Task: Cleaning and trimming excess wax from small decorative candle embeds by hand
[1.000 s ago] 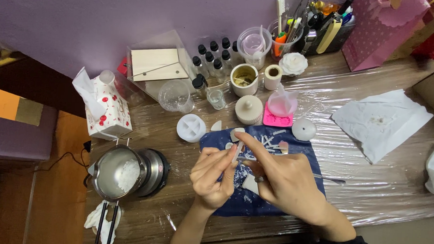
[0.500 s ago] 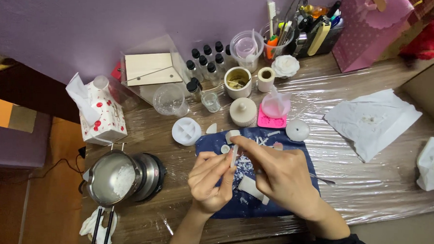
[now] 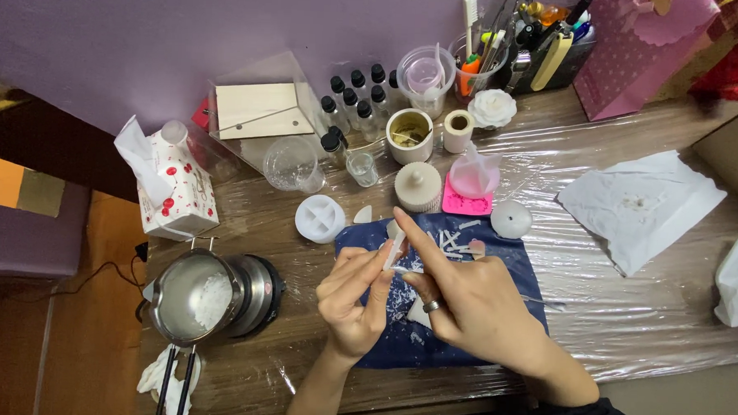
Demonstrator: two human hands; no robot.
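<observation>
Above dark blue cloth [image 3: 397,335], between fingertips of both hands: small white wax piece [image 3: 394,251], pinched by left hand [image 3: 353,301] from below, right hand [image 3: 464,305] from above, index extended. White shavings [image 3: 449,241] just beyond. Metal pot [image 3: 188,296] well left.

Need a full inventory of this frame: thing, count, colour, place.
wax piece: 1, white, pinched between both hands
cloth: 1, dark blue, under hands, strewn with white shavings
pot: 1, metal, front left, white flakes inside
tissue box: 1, white with red spots, left
dropper bottles: about 8, clear with black caps, back
mug: 1, cream, back centre
ribbed jar: 1, cream, centre
round mould: 1, white, left of cloth
pink mat: 1, under pink cup
paper sheet: 1, white, right
gift bag: 1, pink, back right
left hand: 1
right hand: 1, ring on one finger
</observation>
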